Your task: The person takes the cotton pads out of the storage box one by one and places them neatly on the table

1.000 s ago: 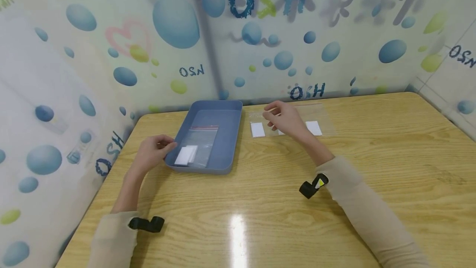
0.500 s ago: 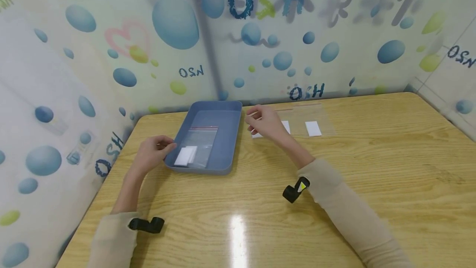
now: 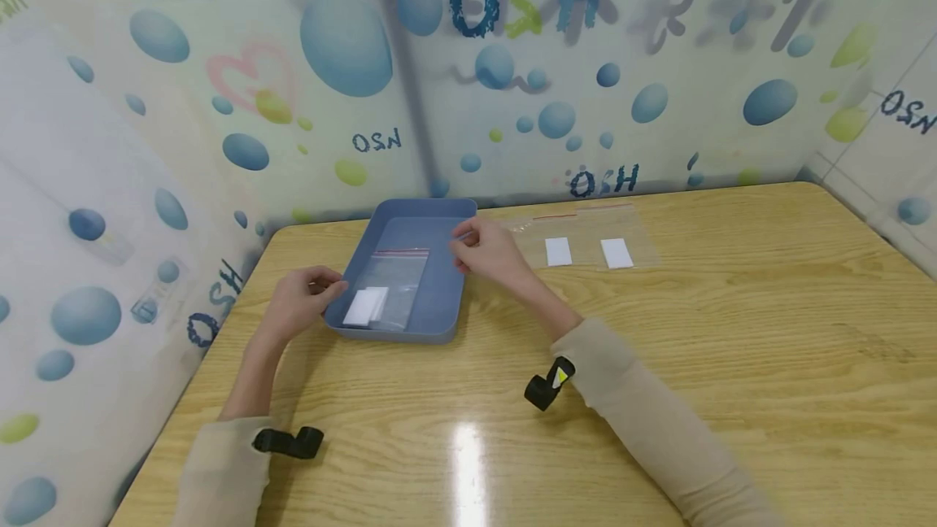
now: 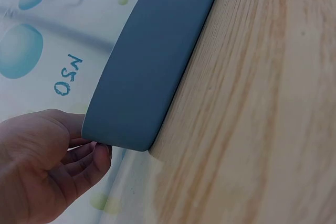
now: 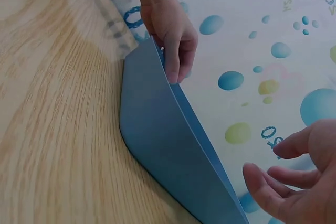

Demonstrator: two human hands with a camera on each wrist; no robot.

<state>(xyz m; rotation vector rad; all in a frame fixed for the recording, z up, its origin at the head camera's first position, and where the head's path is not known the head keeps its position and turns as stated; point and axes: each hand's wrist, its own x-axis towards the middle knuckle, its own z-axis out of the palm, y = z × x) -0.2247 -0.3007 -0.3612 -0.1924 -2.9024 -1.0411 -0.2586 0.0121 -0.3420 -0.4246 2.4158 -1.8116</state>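
Note:
A blue-grey tray (image 3: pixel 448 324) lies on the wooden table, with clear zip bags and white cards (image 3: pixel 363 307) inside at its near left. My left hand (image 3: pixel 296 299) pinches the tray's left rim near the front corner; in the left wrist view, thumb and fingertips meet at that corner. Over the tray's right rim hovers my right hand (image 3: pixel 494 254), its fingers loosely bent. Nothing shows between those fingers in the right wrist view, where the hand (image 5: pixel 294 177) appears beside the rim. Right of it lie clear zip bags (image 3: pixel 644 246) with a white card (image 3: pixel 558 251) and another white card (image 3: pixel 616 253).
A wall covering (image 3: pixel 512 120) with blue and green dots rises right behind the table (image 3: pixel 659 364). Another patterned wall stands along the left. Black wrist cameras sit on both sleeves.
My right hand has moved left from above the bags to the tray's right rim. The leftmost white card is now hidden behind it. The left hand stays on the tray.

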